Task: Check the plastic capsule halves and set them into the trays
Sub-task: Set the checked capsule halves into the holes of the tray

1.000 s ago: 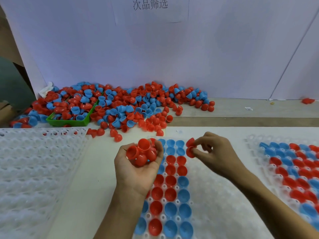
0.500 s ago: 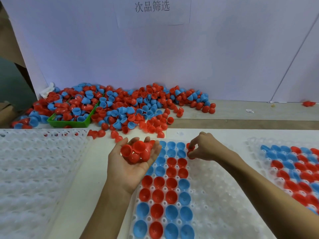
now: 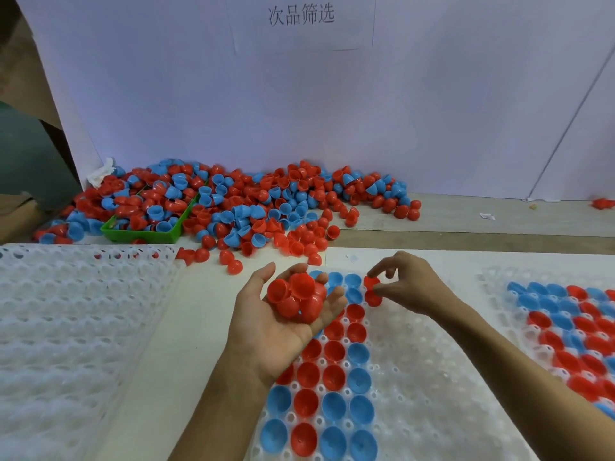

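Your right hand (image 3: 404, 287) pinches a red capsule half (image 3: 371, 283) just above the middle tray (image 3: 432, 377), your left hand (image 3: 283, 322) cupping several more red halves (image 3: 298, 297); next, likely seat it in an empty pocket.

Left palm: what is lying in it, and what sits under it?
Left hand cradles several red capsule halves. Under it sits the middle tray; any filled pockets directly beneath the hand are hidden.
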